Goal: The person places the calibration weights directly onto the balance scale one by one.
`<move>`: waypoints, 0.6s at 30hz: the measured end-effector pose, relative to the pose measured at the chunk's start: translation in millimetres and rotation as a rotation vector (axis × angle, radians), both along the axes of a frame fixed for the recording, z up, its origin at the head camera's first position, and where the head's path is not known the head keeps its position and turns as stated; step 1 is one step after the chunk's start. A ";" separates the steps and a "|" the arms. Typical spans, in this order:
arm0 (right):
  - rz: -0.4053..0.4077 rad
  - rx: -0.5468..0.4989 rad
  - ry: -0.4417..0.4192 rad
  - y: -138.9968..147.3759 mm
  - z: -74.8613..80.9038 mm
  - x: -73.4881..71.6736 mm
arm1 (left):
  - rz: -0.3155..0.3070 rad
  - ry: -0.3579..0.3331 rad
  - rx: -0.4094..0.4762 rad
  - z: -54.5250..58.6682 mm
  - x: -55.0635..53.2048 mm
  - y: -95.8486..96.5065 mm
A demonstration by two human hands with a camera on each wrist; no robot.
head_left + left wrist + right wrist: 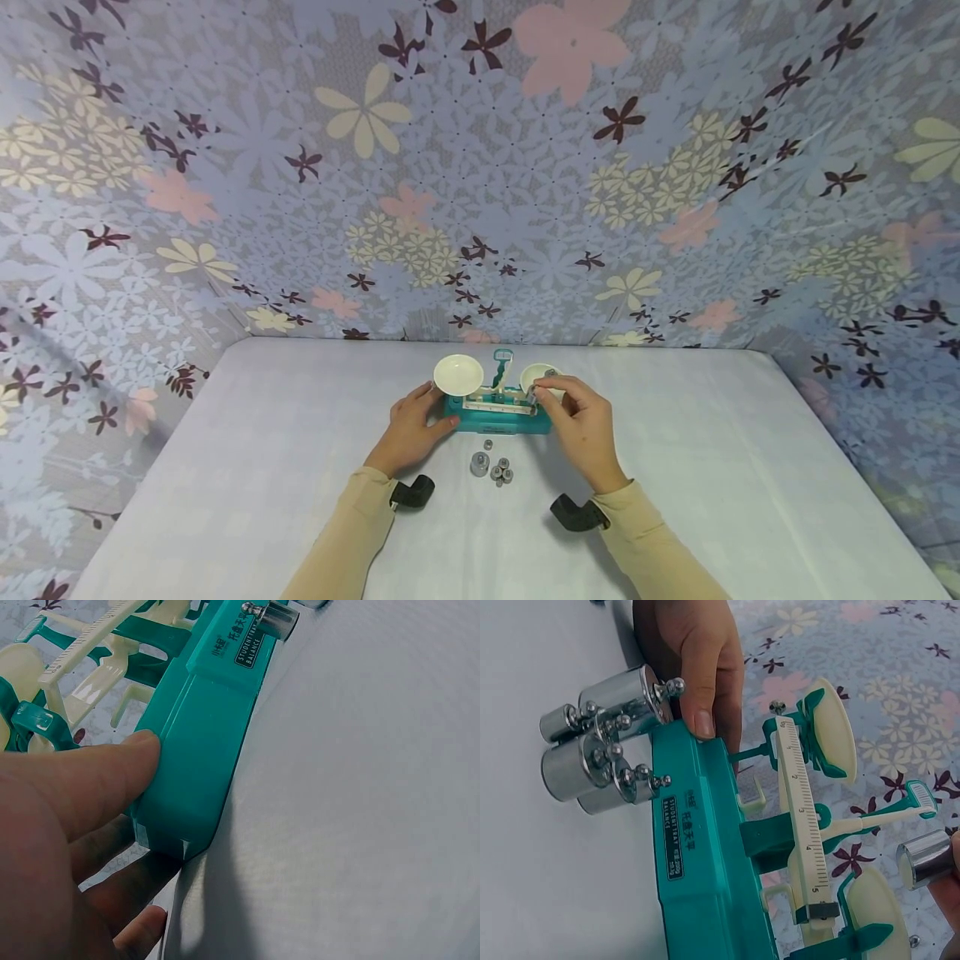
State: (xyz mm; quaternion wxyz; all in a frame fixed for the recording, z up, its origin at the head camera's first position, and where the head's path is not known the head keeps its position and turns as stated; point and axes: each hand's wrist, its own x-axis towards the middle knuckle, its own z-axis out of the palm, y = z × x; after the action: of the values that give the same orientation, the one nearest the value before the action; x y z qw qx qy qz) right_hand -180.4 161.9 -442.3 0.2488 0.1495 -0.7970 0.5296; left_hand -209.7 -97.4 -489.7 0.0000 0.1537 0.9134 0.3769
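A green tray balance (501, 426) stands on the table, with a cream left pan (459, 375) and right pan (531, 377). My left hand (411, 429) grips the left end of its base, thumb on the front side and fingers around the end, as the left wrist view shows. Between thumb and fingers of my right hand (583, 425), a silver cylindrical weight (926, 859) is pinched close to the right pan. A small metallic thing (551, 372) shows by that pan's edge, partly hidden by the hand. The slider (817, 912) sits near the "5" end of the scale beam.
In front of the balance stand one large weight (480, 464), a single small weight (488, 445) and a cluster of several smaller weights (502, 472). White cloth covers the table (247, 467). A floral-patterned curtain (480, 208) rises behind it.
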 end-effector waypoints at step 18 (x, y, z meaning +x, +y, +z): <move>-0.047 0.015 0.040 4.7 4.4 -1.7 | 0.007 -0.012 0.000 4.4 2.2 1.3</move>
State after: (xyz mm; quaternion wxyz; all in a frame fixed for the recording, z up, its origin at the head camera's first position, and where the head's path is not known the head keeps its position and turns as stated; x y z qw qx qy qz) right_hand -182.0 166.6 -437.9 0.2761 0.1431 -0.7991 0.5145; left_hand -207.6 -96.1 -485.2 0.0043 0.1481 0.9139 0.3779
